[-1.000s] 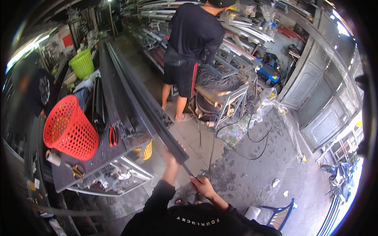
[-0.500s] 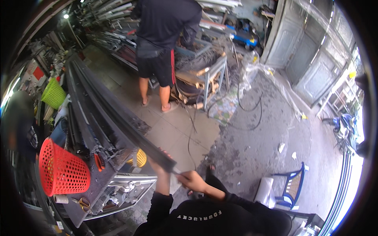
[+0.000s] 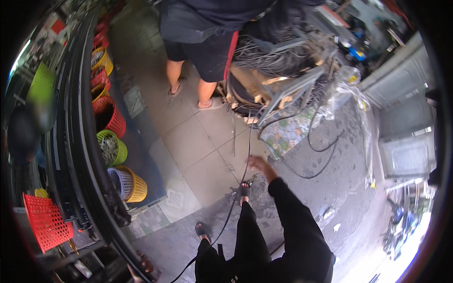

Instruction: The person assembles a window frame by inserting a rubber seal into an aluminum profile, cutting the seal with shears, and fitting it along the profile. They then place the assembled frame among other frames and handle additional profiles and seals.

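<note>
My right hand [image 3: 260, 165] reaches forward over the floor. Its fingers are drawn together around a thin black strip [image 3: 226, 219], which runs from the far pile, past my feet, to the lower edge. Low on the left, my left hand [image 3: 144, 267] is at the near end of a long dark profile bar [image 3: 97, 181], fingers bent against it. Shade and the picture's rim hide part of that hand. More dark bars [image 3: 61, 141] lie alongside, stretching away on the left.
A person in dark shorts [image 3: 203, 54] stands ahead by a frame stand [image 3: 295, 94] piled with coiled black strips [image 3: 278, 59]. Baskets [image 3: 109, 116] line the floor beside the bars; a red basket [image 3: 47, 222] stands lower left. Loose black hose [image 3: 309, 176] lies on the floor.
My right hand has left the bar's end and stretched forward to the black strip. My left hand now appears lower left beside the bars. The view has shifted, showing the row of baskets.
</note>
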The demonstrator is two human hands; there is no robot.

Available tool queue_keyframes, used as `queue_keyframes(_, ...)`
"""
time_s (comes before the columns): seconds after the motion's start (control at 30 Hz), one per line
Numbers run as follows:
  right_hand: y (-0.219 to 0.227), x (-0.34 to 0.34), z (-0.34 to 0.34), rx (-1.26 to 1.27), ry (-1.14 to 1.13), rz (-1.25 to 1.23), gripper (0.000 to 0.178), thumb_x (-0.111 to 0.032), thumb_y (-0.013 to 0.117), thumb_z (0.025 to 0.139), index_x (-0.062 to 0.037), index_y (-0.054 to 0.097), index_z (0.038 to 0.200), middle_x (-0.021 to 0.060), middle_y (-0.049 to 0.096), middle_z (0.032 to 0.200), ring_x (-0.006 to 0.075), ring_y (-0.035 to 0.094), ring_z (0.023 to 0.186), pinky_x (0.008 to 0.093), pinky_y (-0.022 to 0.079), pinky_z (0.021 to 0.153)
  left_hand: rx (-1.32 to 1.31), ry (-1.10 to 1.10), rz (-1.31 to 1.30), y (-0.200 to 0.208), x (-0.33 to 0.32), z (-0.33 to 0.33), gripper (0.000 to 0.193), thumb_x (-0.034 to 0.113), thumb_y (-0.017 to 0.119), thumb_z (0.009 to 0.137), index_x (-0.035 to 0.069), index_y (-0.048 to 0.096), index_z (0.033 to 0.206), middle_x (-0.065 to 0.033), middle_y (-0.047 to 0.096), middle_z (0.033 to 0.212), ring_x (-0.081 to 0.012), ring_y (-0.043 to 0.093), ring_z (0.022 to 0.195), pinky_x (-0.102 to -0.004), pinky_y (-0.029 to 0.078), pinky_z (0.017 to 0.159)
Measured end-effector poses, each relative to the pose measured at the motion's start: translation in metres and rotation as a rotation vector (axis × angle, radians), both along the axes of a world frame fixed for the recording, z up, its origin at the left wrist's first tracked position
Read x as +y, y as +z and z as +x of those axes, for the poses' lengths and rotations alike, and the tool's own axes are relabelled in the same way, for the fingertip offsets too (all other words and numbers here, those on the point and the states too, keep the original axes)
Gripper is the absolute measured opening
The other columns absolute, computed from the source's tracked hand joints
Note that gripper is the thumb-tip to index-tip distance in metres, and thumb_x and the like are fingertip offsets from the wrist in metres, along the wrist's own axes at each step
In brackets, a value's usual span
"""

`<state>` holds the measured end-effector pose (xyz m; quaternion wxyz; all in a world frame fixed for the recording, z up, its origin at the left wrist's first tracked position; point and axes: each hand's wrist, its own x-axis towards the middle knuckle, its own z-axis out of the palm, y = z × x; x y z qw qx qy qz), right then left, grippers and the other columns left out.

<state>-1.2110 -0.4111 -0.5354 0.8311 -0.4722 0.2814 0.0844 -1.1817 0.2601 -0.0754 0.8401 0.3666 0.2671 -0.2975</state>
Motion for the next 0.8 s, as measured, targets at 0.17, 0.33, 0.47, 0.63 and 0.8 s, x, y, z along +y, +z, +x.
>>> queue_keyframes(0.17,-0.079,-0.166,0.130,-0.099,-0.350,-0.282,0.024,-0.032,0.060,0.091,-0.0119,0.063,0.103,-0.0017,0.060,0.083,0.0118,0.057,0.073,0.0285,0.045,0.064,0.246,0.039,0.785,0.008,0.034,-0.013,0.045,0.044,0.058,0.090,0.014,0.055,0.123,-0.0118,0.065,0.098,-0.0222,0.065,0.076,-0.0296,0.051,0.062)
queue_keyframes(0.33,-0.069,-0.196,0.199,0.305,-0.651,-0.245,0.019,-0.033,0.051,0.098,-0.0166,0.058,0.093,0.0013,0.053,0.074,0.0129,0.051,0.062,0.0287,0.042,0.057,0.274,0.048,1.012,0.018,-0.003,-0.009,0.046,0.045,0.058,0.090,0.013,0.055,0.124,-0.0119,0.065,0.097,-0.0223,0.065,0.075,-0.0304,0.051,0.061)
queue_keyframes(0.47,-0.031,-0.187,0.241,0.016,-0.890,-0.218,0.026,-0.038,0.045,0.101,-0.0161,0.053,0.090,0.0006,0.048,0.067,0.0139,0.047,0.053,0.0278,0.037,0.047,0.312,0.031,1.044,0.017,-0.039,0.009,0.048,0.046,0.057,0.090,0.012,0.054,0.124,-0.0120,0.065,0.097,-0.0224,0.065,0.074,-0.0310,0.051,0.060)
queue_keyframes(0.63,0.027,-0.198,0.194,0.314,-0.804,-0.330,0.023,-0.033,0.045,0.099,-0.0147,0.052,0.087,-0.0025,0.043,0.061,0.0101,0.040,0.044,0.0255,0.030,0.037,0.325,0.009,1.042,0.014,-0.058,0.018,0.049,0.047,0.057,0.090,0.012,0.053,0.124,-0.0121,0.064,0.096,-0.0225,0.064,0.072,-0.0318,0.051,0.059)
queue_keyframes(0.8,0.023,-0.200,0.164,0.191,-0.823,-0.182,0.016,-0.026,0.051,0.094,-0.0122,0.057,0.090,-0.0026,0.047,0.061,0.0092,0.046,0.046,0.0242,0.034,0.038,0.324,0.013,1.038,0.011,-0.069,0.010,0.051,0.048,0.057,0.090,0.011,0.052,0.124,-0.0122,0.064,0.096,-0.0226,0.064,0.070,-0.0325,0.051,0.058)
